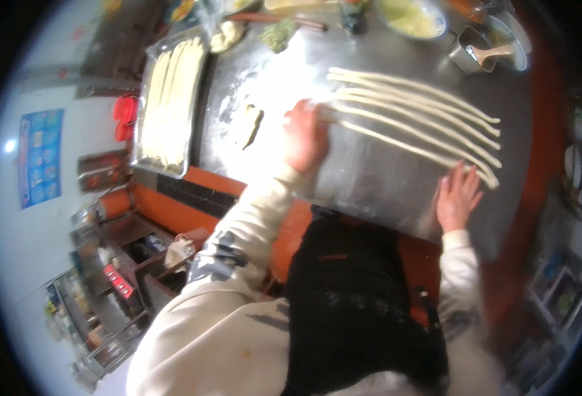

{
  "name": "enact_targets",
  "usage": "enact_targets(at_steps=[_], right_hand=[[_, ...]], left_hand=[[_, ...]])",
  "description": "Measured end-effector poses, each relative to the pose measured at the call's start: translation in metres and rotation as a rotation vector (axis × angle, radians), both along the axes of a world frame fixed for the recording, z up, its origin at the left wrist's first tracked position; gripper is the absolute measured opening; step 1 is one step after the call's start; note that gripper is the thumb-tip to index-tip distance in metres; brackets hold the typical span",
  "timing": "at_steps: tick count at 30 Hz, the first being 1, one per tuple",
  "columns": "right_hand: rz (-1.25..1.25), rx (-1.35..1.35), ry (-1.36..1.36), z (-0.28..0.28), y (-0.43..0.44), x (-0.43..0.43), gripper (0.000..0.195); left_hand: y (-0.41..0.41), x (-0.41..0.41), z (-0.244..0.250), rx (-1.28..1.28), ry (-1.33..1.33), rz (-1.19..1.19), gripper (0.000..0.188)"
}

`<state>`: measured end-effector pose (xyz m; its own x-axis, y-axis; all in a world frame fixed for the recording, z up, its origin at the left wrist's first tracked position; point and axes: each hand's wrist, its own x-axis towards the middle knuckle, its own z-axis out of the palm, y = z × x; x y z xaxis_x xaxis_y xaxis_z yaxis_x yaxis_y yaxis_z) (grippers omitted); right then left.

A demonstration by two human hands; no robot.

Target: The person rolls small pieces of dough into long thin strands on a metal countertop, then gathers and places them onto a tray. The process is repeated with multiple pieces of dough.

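Observation:
Several long, thin dough strands (pixel 414 116) lie side by side across the metal worktop (pixel 370 178). At the left end of the nearest strand is my left hand (pixel 306 136); its fingers are turned away, so their grip is hidden. My right hand (pixel 457 198) is palm down near that strand's right end, fingers spread and fingertips at the dough. Left of my left hand, a small pale piece (pixel 248 126), apparently dough, sits on the floured, glare-lit surface. Dough strips fill a metal tray (pixel 188 171) further left, packed lengthwise.
A lump of dough (pixel 227 35), a green chopped heap (pixel 277 34) and a brown rod (pixel 310 23) are at the back. Back right stand a bowl (pixel 439 22) of yellowish food and a square metal container (pixel 461 52) with a wooden-handled brush (pixel 494 52). An orange edge (pixel 533 163) borders the worktop.

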<state>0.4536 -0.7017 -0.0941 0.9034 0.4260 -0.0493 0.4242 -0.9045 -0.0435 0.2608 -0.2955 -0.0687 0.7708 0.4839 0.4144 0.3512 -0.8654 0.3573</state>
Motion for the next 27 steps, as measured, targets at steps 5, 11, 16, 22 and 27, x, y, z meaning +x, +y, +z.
enact_targets(at_steps=[5,11,16,22,27], right_hand=[[0.016,0.097,-0.048,0.011,0.03,0.011,0.071],[0.291,0.629,0.148,0.046,0.065,-0.068,0.053],[0.348,0.766,0.696,0.084,0.101,-0.136,0.057],[0.517,0.942,0.781,0.119,0.151,-0.133,0.057],[0.502,0.261,0.492,0.103,0.1,-0.074,0.032]], left_hand=[[0.135,-0.093,0.004,0.168,0.691,0.237,0.063],[0.143,-0.137,0.026,0.159,0.687,-0.08,0.025],[0.052,-0.162,0.1,-0.201,0.319,-0.022,0.023],[-0.091,-0.076,0.175,-1.31,0.149,-0.005,0.036],[-0.127,-0.041,0.081,-1.088,0.046,-0.053,0.033]])
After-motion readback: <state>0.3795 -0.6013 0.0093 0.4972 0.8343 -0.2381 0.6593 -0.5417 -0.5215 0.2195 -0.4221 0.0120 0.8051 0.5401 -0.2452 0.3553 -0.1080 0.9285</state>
